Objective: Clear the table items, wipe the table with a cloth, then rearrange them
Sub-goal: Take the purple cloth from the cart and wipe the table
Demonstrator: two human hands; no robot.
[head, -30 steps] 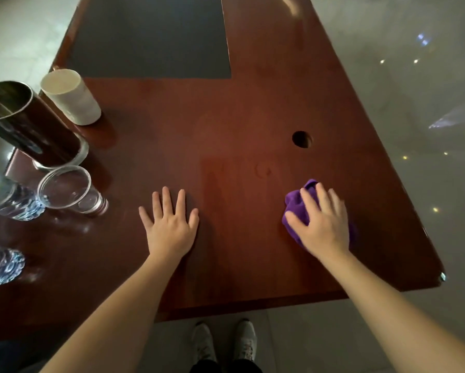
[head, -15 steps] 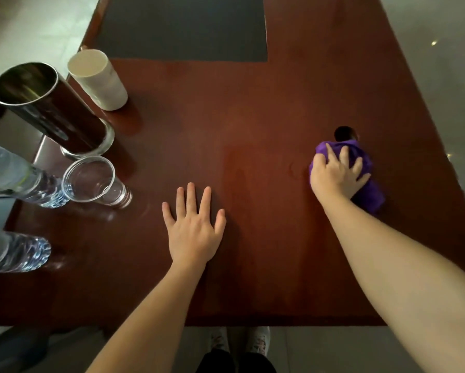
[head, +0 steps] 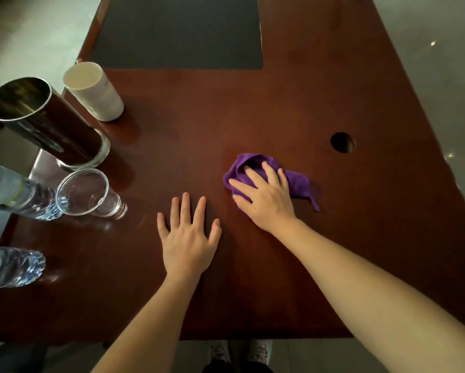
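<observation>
A: Cloth (head: 296,181), purple, bunched, sits on the table (head: 279,103) right of centre. Long axis runs from upper left to lower right; a thin tail points down-right, the crumpled bulk lies at the upper-left end.

B: Hands?

A: Right hand (head: 263,195) lies palm-down on the cloth, fingers spread and pressing it flat to the wood, not pinching. Left hand (head: 189,238) is flat on bare wood just beside it, fingers splayed, holding nothing.

B: Room around the cloth?

A: Open wood on every side. Round hole (head: 342,142) in the top sits up-right of the cloth, apart from it. Right table edge slants off well beyond that. Near edge is well below both hands, forearms crossing it. Dark inset panel (head: 180,30) fills the far middle.

B: Clutter?

A: All along the left edge. White cup (head: 94,91) farthest, then a tall dark metal-rimmed cylinder (head: 45,122), a clear glass (head: 87,192) nearest the left hand, a water bottle (head: 16,192) touching or just beside that glass — cannot tell which — and a second bottle (head: 10,266) lower, apart from the others. All stand well apart from the cloth.

B: Floor?

A: Pale tile around the table; shoes (head: 239,351) show below the near edge.
</observation>
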